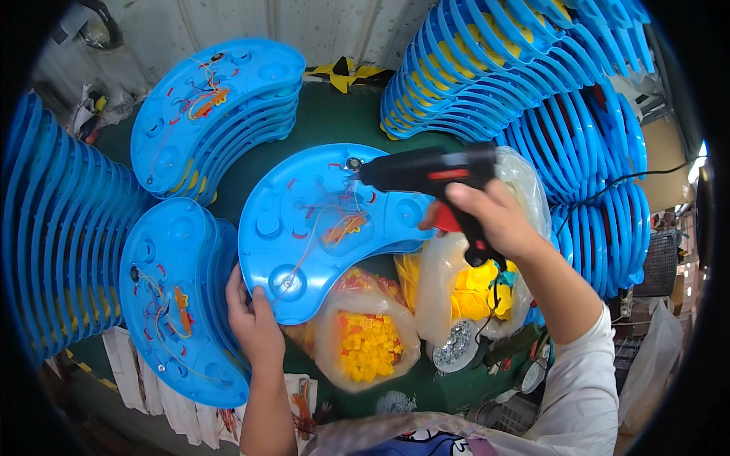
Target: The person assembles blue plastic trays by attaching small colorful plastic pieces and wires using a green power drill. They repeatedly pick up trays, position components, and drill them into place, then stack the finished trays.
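In my right hand is a black hot glue gun with a red trigger, my fingers wrapped round its handle. Its nozzle points left, at a small round metallic part near the upper edge of a curved blue plastic shell. Thin wires and an orange piece lie across the middle of this shell. My left hand grips the shell's lower left rim, thumb on top; its other fingers are partly hidden.
Stacked blue shells stand at upper left, lower left, far left and right. Near the front are bags of small yellow pieces and yellow flower shapes, plus a dish of silvery screws. A black cord hangs at right.
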A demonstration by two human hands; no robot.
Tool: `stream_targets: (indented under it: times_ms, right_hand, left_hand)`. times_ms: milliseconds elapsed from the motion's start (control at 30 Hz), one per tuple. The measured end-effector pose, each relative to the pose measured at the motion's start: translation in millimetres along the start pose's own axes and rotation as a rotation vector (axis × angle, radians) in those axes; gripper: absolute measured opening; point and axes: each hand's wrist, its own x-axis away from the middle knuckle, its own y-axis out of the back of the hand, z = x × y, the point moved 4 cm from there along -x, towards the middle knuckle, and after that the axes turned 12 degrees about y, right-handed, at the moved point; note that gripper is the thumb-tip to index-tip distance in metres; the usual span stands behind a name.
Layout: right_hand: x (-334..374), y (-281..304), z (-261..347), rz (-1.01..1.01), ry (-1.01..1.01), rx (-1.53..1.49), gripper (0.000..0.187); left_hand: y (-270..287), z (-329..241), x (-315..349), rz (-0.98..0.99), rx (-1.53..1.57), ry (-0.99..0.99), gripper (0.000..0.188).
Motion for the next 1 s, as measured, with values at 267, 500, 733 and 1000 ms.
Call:
stream_targets:
  times_ms: [267, 500, 733, 1000]
  right_hand:
    - [146, 21, -2, -0.367, 0.068, -0.276, 0.076]
    - [224, 7, -22, -0.514, 0.014, -0.433, 0.067]
    - [302, 3, -2, -0.658, 0.008, -0.39, 0.057]
    - [411, -26, -49, -0.748, 0.064, -0.598, 0.052]
  left_hand:
    - [89, -9, 59, -0.333, 0.275, -0.221, 0.061]
    - [180, 47, 92, -0.396, 0.352, -0.026, 0.063]
    - [208, 76, 61, -0.327, 0.331, -0.016, 0.033]
    - [204, 65, 85, -0.53, -0.319, -0.291, 0.039]
